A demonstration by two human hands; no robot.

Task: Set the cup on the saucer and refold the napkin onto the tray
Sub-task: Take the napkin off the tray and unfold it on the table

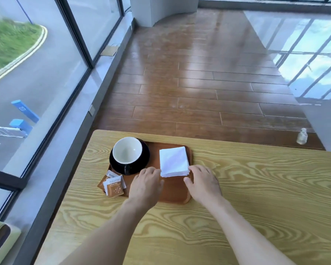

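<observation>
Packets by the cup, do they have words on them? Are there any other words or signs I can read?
Packets: printed lines on the white tops, too blurred to read.
Blue post outside the window: a white symbol, too small to read.
Bottle on the floor: no readable label.
Cup, napkin, tray: no text.

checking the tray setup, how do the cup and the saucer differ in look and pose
The cup is white inside and deep; the saucer is black and flat. The cup stands on top, toward the saucer's far left, while the saucer lies on the tray. The cup has a dark handle; the saucer has none. Both are round and look empty.
</observation>
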